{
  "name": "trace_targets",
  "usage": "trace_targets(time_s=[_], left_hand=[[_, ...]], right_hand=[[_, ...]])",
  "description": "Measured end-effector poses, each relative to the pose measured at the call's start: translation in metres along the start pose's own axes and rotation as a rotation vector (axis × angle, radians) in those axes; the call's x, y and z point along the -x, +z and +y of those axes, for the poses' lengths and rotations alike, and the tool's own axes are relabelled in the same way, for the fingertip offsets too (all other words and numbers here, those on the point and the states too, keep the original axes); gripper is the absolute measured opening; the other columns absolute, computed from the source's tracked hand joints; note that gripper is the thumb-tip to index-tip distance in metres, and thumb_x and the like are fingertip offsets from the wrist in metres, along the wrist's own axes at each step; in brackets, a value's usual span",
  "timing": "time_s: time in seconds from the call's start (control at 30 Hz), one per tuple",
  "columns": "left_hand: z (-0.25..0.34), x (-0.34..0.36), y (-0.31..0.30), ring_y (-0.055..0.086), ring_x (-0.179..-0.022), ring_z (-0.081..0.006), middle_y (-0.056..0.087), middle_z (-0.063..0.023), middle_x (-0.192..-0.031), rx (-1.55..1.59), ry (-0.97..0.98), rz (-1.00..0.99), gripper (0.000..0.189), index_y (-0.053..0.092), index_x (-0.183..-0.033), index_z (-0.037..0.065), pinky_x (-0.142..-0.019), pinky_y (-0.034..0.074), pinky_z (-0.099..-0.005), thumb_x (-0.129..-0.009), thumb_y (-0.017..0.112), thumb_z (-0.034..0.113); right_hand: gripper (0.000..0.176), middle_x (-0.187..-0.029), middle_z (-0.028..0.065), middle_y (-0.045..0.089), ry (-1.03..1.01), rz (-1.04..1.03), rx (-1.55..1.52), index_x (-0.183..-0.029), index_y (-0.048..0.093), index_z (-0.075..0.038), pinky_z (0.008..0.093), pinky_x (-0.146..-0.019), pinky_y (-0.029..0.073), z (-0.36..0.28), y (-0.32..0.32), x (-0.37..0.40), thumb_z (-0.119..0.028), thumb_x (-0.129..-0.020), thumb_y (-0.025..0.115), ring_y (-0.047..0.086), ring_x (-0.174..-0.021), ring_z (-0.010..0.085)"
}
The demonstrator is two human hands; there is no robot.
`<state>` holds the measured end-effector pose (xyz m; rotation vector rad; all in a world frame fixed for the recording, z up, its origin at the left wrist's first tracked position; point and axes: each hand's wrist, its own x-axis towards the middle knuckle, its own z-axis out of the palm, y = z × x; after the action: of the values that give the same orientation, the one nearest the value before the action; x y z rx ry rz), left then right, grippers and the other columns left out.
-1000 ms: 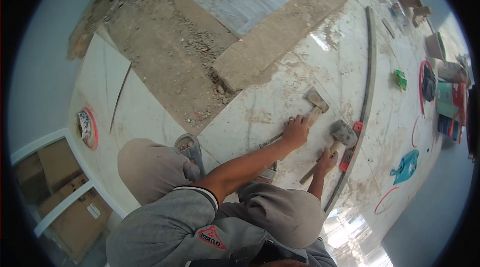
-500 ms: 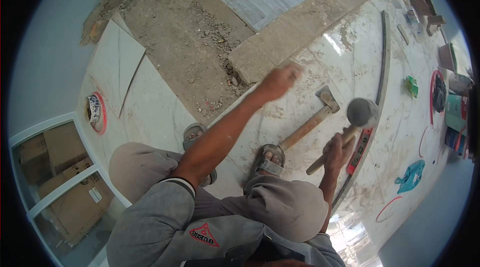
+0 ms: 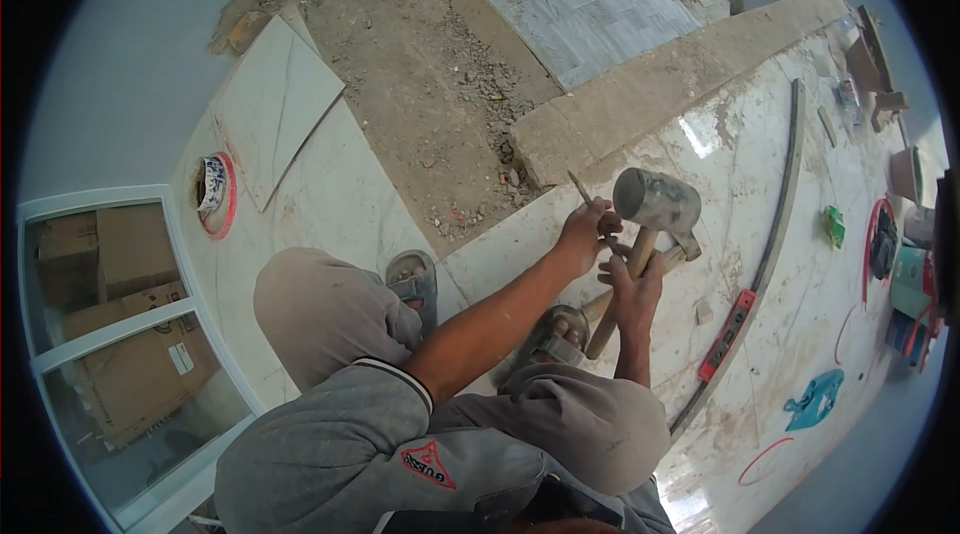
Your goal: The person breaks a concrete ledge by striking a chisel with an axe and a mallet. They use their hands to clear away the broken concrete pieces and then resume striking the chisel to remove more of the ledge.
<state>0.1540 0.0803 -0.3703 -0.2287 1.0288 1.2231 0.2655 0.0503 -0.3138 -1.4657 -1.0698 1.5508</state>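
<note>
My right hand [image 3: 634, 290] is wrapped round the wooden handle of a mallet [image 3: 656, 200], whose grey head points up. Close beside it, my left hand [image 3: 586, 238] grips a thin pointed chisel [image 3: 579, 187], its tip toward the upper left. The two hands are near each other in front of my knees. Under the mallet lies a hammer [image 3: 686, 248] on the marble floor, partly hidden by the mallet and my right hand, with its handle running toward my sandalled foot [image 3: 563, 332].
A red level [image 3: 728, 336] lies along a long grey bar [image 3: 782, 204] on the right. Rubble fills a bare strip [image 3: 420, 84] ahead, bordered by a concrete ledge [image 3: 640, 99]. A loose tile [image 3: 278, 109] and a blue bag [image 3: 816, 400] are on the floor.
The mallet and my right hand have moved left, over the hammer. My left hand has come back toward it, and a chisel now shows in it. The view has shifted slightly.
</note>
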Motion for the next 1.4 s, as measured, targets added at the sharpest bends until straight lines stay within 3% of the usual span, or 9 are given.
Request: trace_targets(time_s=[0.43,0.57,0.77,0.97,1.07,1.13,1.27,1.33,1.4], left_hand=[[0.069,-0.04,-0.031,0.049,-0.052,-0.0136,0.05,-0.0003,-0.063,0.152,0.002,0.071,0.028,0.052,-0.086,0.008,-0.048,0.038,-0.0273,-0.097,0.042,0.033],[0.067,-0.057,-0.052,0.05,-0.05,-0.0122,0.055,-0.002,-0.066,0.054,-0.132,0.054,0.023,0.054,-0.083,0.01,-0.043,0.035,-0.0266,-0.095,0.047,0.028],[0.086,-0.024,-0.045,0.057,-0.058,-0.015,0.059,-0.009,-0.078,-0.285,0.273,0.288,0.022,0.053,-0.101,0.001,-0.05,0.045,-0.0283,-0.094,0.046,0.02],[0.116,-0.032,-0.06,0.064,-0.072,-0.0177,0.062,-0.0122,-0.09,-0.157,0.16,-0.001,0.029,0.047,-0.119,-0.001,-0.064,0.05,-0.0304,-0.091,0.044,0.006],[0.125,-0.039,-0.054,0.064,-0.084,-0.0188,0.063,-0.0127,-0.094,-0.22,0.296,-0.02,0.027,0.05,-0.114,-0.002,-0.063,0.049,-0.0262,-0.091,0.05,0.011],[0.136,-0.049,-0.055,0.063,-0.079,-0.0166,0.063,-0.0087,-0.089,-0.451,0.418,0.111,0.021,0.057,-0.102,0.001,-0.063,0.048,-0.0261,-0.09,0.054,0.018],[0.167,-0.046,-0.066,0.06,-0.072,-0.0142,0.062,-0.0051,-0.083,-0.787,0.481,0.286,0.02,0.061,-0.088,0.003,-0.063,0.046,-0.0267,-0.087,0.06,0.023],[0.169,-0.054,-0.076,0.056,-0.06,-0.0141,0.061,-0.0063,-0.073,-0.934,0.612,0.304,0.023,0.061,-0.079,0.001,-0.058,0.046,-0.0291,-0.084,0.062,0.023],[0.167,-0.053,-0.077,0.057,-0.062,-0.015,0.061,-0.0065,-0.073,-0.965,0.711,0.295,0.021,0.06,-0.081,0.001,-0.058,0.046,-0.0301,-0.083,0.062,0.022]], right_hand=[[0.034,-0.071,0.0018,0.05,-0.505,0.01,0.465,-0.113,0.044,0.002,0.0217,-0.047,0.037,0.003,-0.031,0.001,-0.015,-0.086,0.058,0.044,-0.053,0.0072],[0.041,-0.075,0.0046,0.053,-0.276,0.167,0.431,-0.116,0.044,0.001,0.0231,-0.05,0.039,0.001,-0.038,0.021,-0.021,-0.086,0.061,0.046,-0.057,0.0087],[0.037,-0.064,0.0033,0.048,0.089,0.573,0.166,-0.112,0.041,-0.004,0.0238,-0.035,0.036,0.067,-0.106,0.039,-0.023,-0.087,0.06,0.045,-0.043,0.0091],[0.032,-0.061,0.0027,0.048,0.311,0.613,0.149,-0.108,0.045,-0.003,0.0259,-0.035,0.038,0.122,-0.157,0.065,-0.021,-0.087,0.06,0.046,-0.042,0.0118],[0.034,-0.073,0.0079,0.054,0.234,0.631,0.452,-0.11,0.047,0.001,0.0286,-0.044,0.045,0.128,-0.172,0.058,-0.019,-0.086,0.06,0.053,-0.051,0.0152],[0.039,-0.096,0.0164,0.056,-0.445,0.745,1.466,-0.113,0.048,0.003,0.0347,-0.065,0.049,0.105,-0.163,0.05,-0.019,-0.085,0.062,0.059,-0.076,0.0248],[0.062,-0.116,0.0248,0.048,0.095,0.362,0.657,-0.125,0.042,0.005,0.0432,-0.091,0.038,0.065,-0.084,0.013,-0.028,-0.08,0.068,0.046,-0.108,0.0377],[0.078,-0.12,0.0282,0.046,-0.123,0.362,0.939,-0.13,0.036,0.007,0.0434,-0.094,0.037,0.089,-0.055,-0.01,-0.035,-0.075,0.072,0.047,-0.11,0.0379],[0.078,-0.122,0.0298,0.042,0.058,0.389,0.979,-0.127,0.035,0.008,0.0427,-0.094,0.039,0.1,-0.05,-0.025,-0.031,-0.072,0.073,0.042,-0.116,0.04]])
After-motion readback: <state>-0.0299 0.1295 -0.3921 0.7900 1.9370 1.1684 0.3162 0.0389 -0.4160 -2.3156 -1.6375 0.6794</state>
